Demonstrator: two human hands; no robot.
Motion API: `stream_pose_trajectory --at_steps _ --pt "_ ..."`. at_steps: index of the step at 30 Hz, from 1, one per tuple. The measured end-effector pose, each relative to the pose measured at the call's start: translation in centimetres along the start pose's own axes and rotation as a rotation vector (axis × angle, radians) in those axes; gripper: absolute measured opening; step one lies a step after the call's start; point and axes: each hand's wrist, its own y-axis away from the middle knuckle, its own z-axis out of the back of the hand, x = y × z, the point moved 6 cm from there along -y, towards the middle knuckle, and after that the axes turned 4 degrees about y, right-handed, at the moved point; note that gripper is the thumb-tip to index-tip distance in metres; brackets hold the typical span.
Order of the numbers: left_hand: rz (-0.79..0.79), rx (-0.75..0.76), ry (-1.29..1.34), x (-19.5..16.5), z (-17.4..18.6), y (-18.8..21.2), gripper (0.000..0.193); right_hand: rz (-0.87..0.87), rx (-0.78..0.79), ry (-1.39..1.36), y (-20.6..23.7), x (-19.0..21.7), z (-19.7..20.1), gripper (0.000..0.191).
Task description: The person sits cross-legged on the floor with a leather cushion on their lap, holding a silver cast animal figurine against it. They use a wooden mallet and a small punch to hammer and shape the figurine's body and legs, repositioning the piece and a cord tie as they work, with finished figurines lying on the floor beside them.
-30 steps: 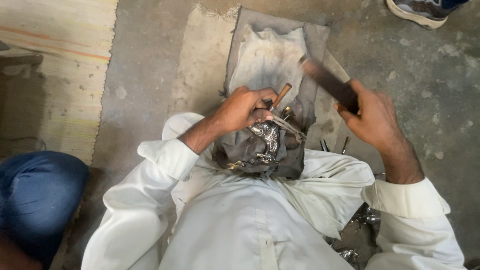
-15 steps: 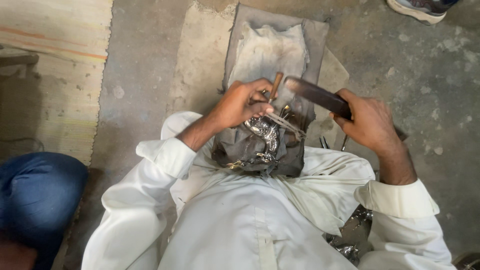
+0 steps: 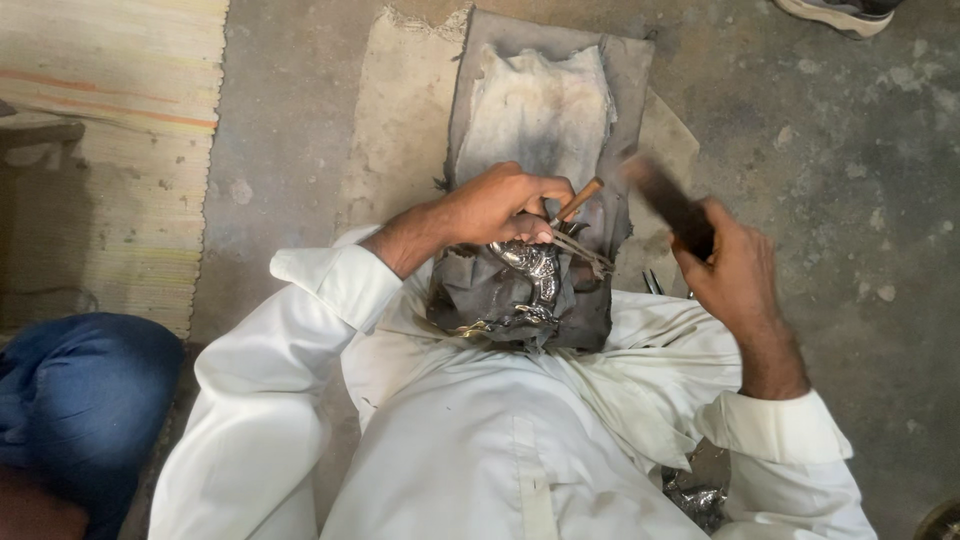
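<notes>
My left hand [image 3: 500, 205] grips a thin punch with a brown wooden end [image 3: 578, 200], its tip resting on a shiny embossed silver piece [image 3: 530, 265]. That piece lies on a dark block [image 3: 490, 300] in my lap. My right hand [image 3: 735, 270] holds a dark flat mallet [image 3: 665, 200], raised to the right of the punch and blurred by motion. Both arms wear white sleeves.
A grey cloth [image 3: 545, 95] lies on a dark mat on the concrete floor ahead. A woven mat [image 3: 100, 150] covers the left. Another person's blue-clad knee [image 3: 80, 400] is at lower left, a shoe [image 3: 835, 12] at top right. Crumpled silver scraps [image 3: 695, 495] lie by my right elbow.
The mallet swung down toward the punch, then lifted back to the right. My left hand stayed on the punch over the silver piece.
</notes>
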Motion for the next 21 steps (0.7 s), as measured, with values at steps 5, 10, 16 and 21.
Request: stream_pose_trajectory --at_steps 5,10,16,21 --pt "-0.051 0.004 -0.053 -0.4 0.0 -0.2 0.032 -0.057 -0.005 0.074 -0.3 -0.7 1.8 0.033" --pt "-0.038 0.009 -0.005 -0.3 0.0 0.1 0.032 -0.104 -0.018 0.076 -0.3 -0.3 1.5 0.028" --pt "-0.042 0.034 -0.026 -0.3 -0.1 0.2 0.032 -0.044 -0.047 -0.017 0.5 0.6 1.1 0.027" --pt "-0.119 0.039 -0.038 -0.7 0.1 0.3 0.031 -0.065 -0.015 -0.022 0.9 0.7 0.8 0.025"
